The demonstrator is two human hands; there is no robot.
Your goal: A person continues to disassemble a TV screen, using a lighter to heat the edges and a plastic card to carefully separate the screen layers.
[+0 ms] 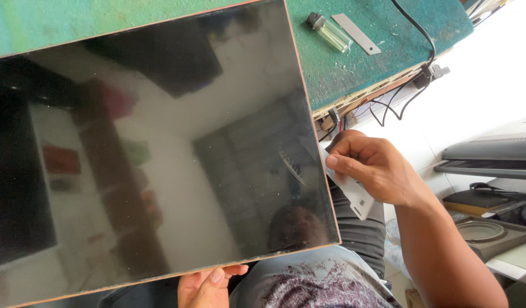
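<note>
Right hand pinches a white card; left hand grips the glossy dark panel.

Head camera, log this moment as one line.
left hand: holds glossy panel bottom edge | right hand: white tool at panel's right edge | lighter on green bench

Bright daylight (glare at right)

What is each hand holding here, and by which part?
Left hand grips the dark glossy panel by its near edge; right hand pinches a white card at the panel's right edge.
</note>
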